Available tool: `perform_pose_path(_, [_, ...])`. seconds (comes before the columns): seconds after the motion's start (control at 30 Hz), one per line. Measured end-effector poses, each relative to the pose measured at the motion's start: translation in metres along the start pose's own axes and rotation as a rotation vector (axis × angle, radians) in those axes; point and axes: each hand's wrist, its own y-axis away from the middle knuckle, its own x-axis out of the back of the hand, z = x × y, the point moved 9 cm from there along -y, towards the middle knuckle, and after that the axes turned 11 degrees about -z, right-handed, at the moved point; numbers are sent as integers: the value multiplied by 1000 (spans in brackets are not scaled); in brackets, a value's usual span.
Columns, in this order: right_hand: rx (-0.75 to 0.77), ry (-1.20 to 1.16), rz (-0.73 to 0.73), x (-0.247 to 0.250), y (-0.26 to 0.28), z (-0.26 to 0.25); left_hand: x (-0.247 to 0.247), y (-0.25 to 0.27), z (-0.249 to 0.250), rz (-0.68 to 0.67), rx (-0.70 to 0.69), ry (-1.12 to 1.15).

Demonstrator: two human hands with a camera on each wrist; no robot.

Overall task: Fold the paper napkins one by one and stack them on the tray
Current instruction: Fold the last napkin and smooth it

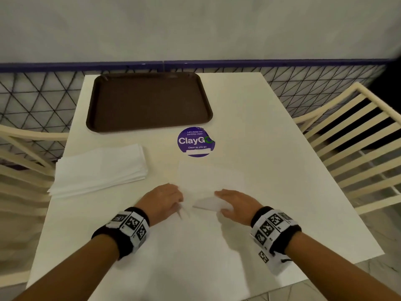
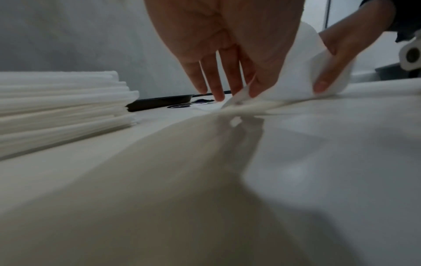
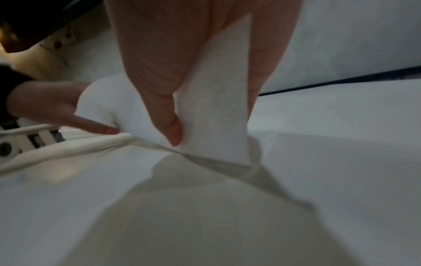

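Note:
A single white napkin (image 1: pixel 208 177) lies spread on the white table (image 1: pixel 271 148), in front of me at the centre. My left hand (image 1: pixel 180 200) pinches its near left edge between thumb and forefinger, the other fingers (image 2: pixel 205 79) pointing down. My right hand (image 1: pixel 219 203) grips the near right part, and the napkin (image 3: pixel 212 108) rises between thumb and fingers. The lifted flap (image 2: pixel 296 72) curves up between the two hands. The stack of unfolded napkins (image 1: pixel 99 168) sits to the left. The brown tray (image 1: pixel 149 101) lies at the far left of the table with nothing on it.
A round purple sticker (image 1: pixel 196 141) is on the table between tray and napkin. Cream slatted chairs stand at the left (image 1: pixel 21 144) and right (image 1: pixel 351 135) sides. A tiled wall runs just behind the table's far edge.

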Motion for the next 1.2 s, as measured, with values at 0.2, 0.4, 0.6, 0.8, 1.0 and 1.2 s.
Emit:
perform_pose_path(0.2, [146,-185,87,-4,19,4,-11,-6,18,-3,-23,-12])
perform_pose_path(0.4, [68,-197,49,-5,27,21,-20,-12,11,-21,-24,71])
perform_pose_path(0.6, [-62,-224,-24,9,21,43,-22,-2,-20,-94,373,480])
perform_pose_path(0.8, [-213,-713,61,16,7,80,-34,7,-45,-182,683,686])
perform_pose_path(1.0, [-164,-906,158,22,-9,88,-38,7,-54,-101,754,908])
perform_pose_path(1.2, [-190,-1010,166,18,-18,92,-48,6,-59,-115,789,1051])
